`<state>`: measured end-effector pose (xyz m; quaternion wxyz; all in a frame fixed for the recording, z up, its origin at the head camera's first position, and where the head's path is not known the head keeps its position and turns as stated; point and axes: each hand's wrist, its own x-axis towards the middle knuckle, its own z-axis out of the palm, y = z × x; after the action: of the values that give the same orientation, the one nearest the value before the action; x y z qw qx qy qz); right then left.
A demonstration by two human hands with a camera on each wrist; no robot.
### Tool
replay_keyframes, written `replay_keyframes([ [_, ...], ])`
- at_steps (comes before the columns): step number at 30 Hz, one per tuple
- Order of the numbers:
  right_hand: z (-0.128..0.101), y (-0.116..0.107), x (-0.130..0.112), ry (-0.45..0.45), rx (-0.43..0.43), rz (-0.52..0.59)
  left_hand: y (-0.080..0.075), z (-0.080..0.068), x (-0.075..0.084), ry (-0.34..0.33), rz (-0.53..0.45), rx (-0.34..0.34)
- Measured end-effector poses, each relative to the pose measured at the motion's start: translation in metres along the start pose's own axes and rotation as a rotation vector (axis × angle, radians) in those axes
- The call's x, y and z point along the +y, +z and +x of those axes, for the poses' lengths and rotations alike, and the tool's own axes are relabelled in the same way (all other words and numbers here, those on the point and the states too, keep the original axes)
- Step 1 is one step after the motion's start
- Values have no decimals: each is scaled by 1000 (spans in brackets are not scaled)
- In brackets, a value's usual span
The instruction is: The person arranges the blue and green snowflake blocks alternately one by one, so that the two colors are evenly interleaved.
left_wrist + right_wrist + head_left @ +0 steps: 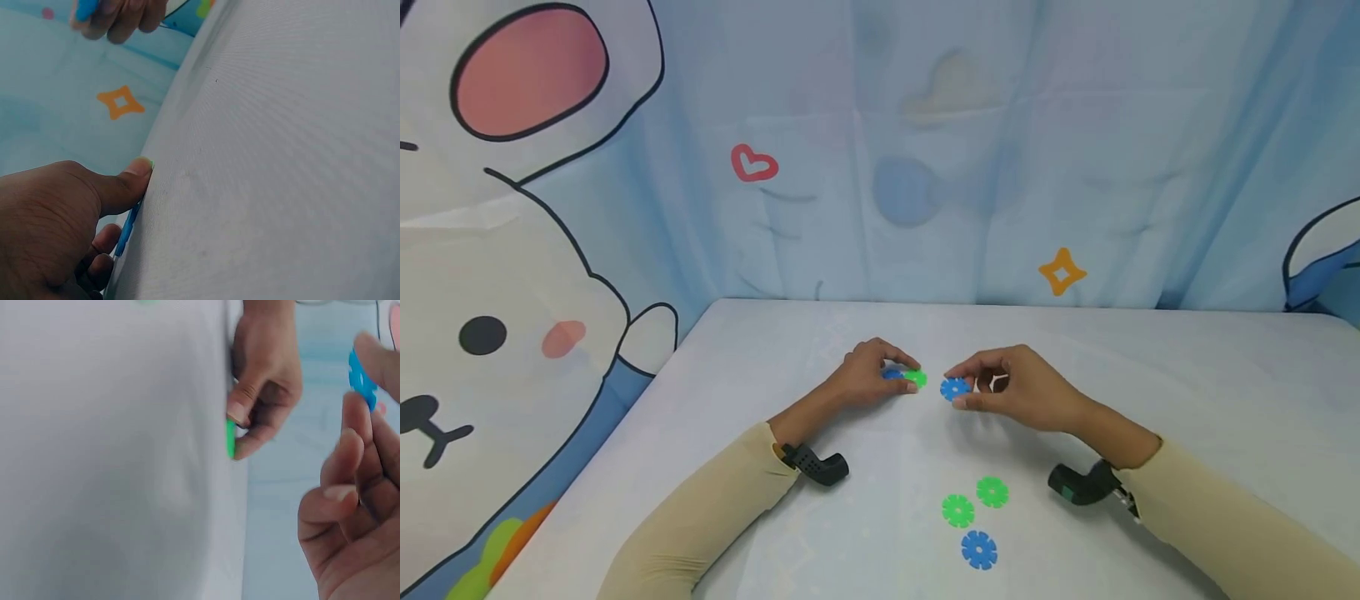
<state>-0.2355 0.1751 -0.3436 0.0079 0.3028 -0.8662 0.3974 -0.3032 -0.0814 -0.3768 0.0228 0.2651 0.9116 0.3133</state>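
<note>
In the head view my left hand [867, 372] pinches a green notched plastic disc [916, 379] by its edges, low over the white table. A blue notched disc [892, 374] adjoins it on the palm side, partly covered by my fingers; its edge [128, 230] shows in the left wrist view. To the right, my right hand [1026, 387] holds another blue disc [953, 388] between thumb and fingertips, raised above the cloth and apart from the green one. That disc [361, 380] appears at a slant in the right wrist view.
Nearer on the white table [850, 517] lie two green discs [958, 511] and a blue disc [979, 550], flat and close together. A light blue printed curtain [820, 225] hangs behind the table's far edge. Black wrist cameras [816, 465] sit on both forearms.
</note>
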Motion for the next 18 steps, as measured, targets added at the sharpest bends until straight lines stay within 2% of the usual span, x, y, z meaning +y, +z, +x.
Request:
replay_keyframes([
  [6,35,6,15,144,103,14,4,3,-2,-26,3,-11],
  [11,49,14,33,226,96,32,4,1,-2,-33,18,-12],
  [14,52,17,39,239,65,5,3,2,-2,-21,25,-11],
  [18,53,19,40,201,25,-81,1,2,-3,-24,37,-6],
])
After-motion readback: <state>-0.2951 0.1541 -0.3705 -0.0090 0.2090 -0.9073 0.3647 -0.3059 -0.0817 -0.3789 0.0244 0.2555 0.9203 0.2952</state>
